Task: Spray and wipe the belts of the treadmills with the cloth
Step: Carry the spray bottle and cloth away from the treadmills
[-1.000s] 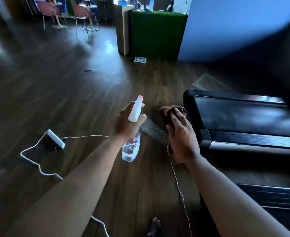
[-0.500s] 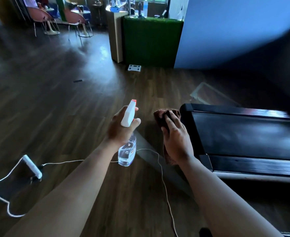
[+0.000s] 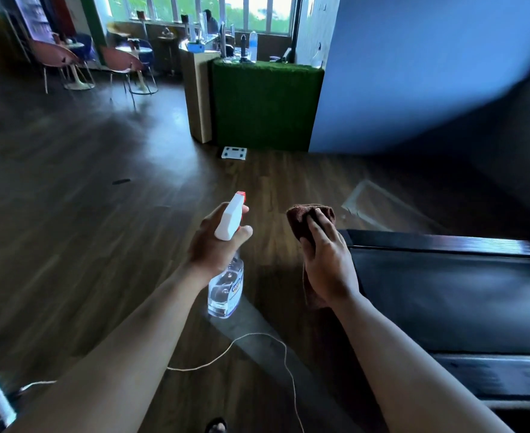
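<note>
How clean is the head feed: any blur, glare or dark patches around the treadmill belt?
Head view: the treadmill belt is dim, showing only a faint sheen. Head view: the frame's right edge and lower left corner are smeared, while the spray bottle and cloth read fairly sharp. Head view: the windows are blown out and throw glare on the floor.

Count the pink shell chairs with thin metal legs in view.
2. The left pink shell chair stands at far upper left, the right pink shell chair beside it; others may be hidden.
</note>
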Demonstrator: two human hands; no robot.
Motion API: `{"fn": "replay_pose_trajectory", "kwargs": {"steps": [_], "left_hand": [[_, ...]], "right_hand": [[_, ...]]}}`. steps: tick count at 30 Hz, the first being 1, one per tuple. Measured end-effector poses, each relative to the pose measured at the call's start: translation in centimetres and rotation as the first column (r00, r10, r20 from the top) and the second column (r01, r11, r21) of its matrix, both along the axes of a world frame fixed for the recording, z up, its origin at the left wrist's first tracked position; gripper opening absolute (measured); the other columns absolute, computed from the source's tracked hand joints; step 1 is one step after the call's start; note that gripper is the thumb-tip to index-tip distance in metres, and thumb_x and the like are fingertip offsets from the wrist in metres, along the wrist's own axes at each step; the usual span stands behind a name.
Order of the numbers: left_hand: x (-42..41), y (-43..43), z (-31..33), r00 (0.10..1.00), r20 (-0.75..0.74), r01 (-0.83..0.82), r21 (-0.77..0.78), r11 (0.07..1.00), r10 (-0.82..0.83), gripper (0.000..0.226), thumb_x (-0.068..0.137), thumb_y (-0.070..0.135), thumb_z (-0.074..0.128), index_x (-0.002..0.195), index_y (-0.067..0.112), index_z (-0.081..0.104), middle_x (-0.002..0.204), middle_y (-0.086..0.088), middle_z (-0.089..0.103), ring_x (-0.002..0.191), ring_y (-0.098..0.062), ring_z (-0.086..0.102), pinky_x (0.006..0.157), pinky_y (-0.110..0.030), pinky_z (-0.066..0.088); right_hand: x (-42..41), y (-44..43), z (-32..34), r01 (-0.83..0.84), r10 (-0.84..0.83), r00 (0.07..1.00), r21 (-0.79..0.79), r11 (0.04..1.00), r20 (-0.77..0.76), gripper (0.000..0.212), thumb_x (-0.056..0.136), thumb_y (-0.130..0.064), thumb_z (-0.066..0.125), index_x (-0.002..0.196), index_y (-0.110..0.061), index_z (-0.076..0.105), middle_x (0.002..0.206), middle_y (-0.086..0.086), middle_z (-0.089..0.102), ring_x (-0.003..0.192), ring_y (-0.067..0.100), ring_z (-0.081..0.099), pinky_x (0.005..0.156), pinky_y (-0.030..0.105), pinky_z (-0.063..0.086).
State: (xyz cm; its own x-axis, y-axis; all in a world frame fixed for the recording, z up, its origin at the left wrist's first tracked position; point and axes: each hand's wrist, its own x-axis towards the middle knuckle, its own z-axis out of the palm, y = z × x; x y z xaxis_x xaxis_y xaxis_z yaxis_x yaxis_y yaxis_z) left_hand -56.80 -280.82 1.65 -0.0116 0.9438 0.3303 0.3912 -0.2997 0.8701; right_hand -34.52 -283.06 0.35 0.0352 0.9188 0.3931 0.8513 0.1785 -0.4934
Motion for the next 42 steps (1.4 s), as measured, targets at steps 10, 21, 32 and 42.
{"fn": "replay_pose_trajectory", "kwargs": {"steps": [10, 21, 32, 42], "left_hand": [[1.0, 21.7, 2.0, 0.995, -0.027, 0.096, 0.008, 0.995, -0.096, 0.034, 0.078, 0.035, 0.067, 0.111, 0.028, 0.067, 0.094, 0.004, 0.068, 0.086, -0.019, 0.064, 0.080, -0.042, 0.055], [8.2, 42.8, 0.7, 0.989, -0.080, 0.121, -0.015, 0.993, -0.122, 0.029, 0.086, 0.032, 0.069, 0.114, 0.030, 0.064, 0.100, 0.011, 0.066, 0.090, -0.002, 0.061, 0.077, -0.027, 0.052], [20.0, 62.5, 1.2, 0.999, -0.034, 0.032, -0.034, 0.999, -0.033, 0.031, 0.082, 0.038, 0.065, 0.112, 0.033, 0.064, 0.094, 0.007, 0.068, 0.086, -0.015, 0.065, 0.078, -0.036, 0.055], [24.3, 81.3, -0.9, 0.998, -0.027, 0.054, -0.053, 0.997, -0.055, 0.033, 0.081, 0.040, 0.064, 0.113, 0.032, 0.063, 0.104, 0.009, 0.067, 0.090, -0.016, 0.064, 0.083, -0.044, 0.057]], "right_hand": [[-0.4, 20.9, 1.8, 0.071, -0.070, 0.997, 0.018, 0.997, -0.031, 0.050, 0.100, -0.021, 0.054, 0.149, -0.018, 0.043, 0.160, -0.005, 0.032, 0.145, 0.021, 0.029, 0.114, 0.025, 0.022], [6.7, 42.1, 0.5, 0.076, -0.075, 0.997, 0.044, 0.996, -0.037, 0.049, 0.099, -0.019, 0.056, 0.147, -0.014, 0.046, 0.158, 0.000, 0.036, 0.144, 0.027, 0.034, 0.115, 0.036, 0.029], [18.0, 63.9, 0.8, 0.023, -0.022, 0.999, 0.051, 0.998, -0.027, 0.048, 0.098, -0.017, 0.056, 0.145, -0.013, 0.048, 0.156, 0.001, 0.039, 0.139, 0.028, 0.040, 0.113, 0.034, 0.031], [22.0, 81.1, -1.8, 0.043, -0.043, 0.999, 0.032, 0.999, -0.026, 0.047, 0.098, -0.016, 0.057, 0.145, -0.013, 0.049, 0.156, 0.002, 0.040, 0.137, 0.031, 0.042, 0.111, 0.037, 0.034]]}}
